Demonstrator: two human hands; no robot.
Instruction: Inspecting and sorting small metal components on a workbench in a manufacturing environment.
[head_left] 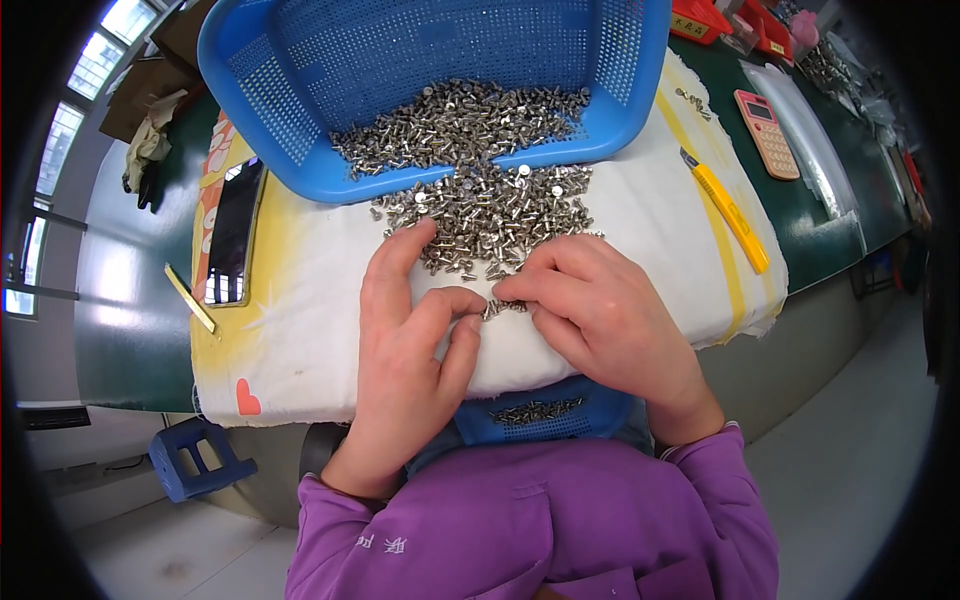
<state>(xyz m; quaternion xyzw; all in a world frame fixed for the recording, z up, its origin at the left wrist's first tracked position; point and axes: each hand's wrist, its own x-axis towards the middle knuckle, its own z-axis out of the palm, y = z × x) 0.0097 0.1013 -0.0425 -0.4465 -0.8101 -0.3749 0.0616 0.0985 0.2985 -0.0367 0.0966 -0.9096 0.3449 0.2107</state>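
A heap of small silver screws (480, 210) lies on a white cloth (320, 290), spilling from a tilted blue perforated basket (300, 60). My left hand (410, 350) rests on the cloth at the near edge of the heap, index finger stretched into the screws, thumb and middle finger bent toward a small cluster. My right hand (600, 320) lies beside it, its fingertips pinching several screws (503, 306) between the two hands. A second blue basket (540, 415) with a few screws sits on my lap below the table edge.
A phone (232, 232) and a brass strip (190, 298) lie at the left. A yellow utility knife (728, 210) and a pink calculator (767, 132) lie at the right on the green table (130, 330). A blue stool (198, 458) stands on the floor.
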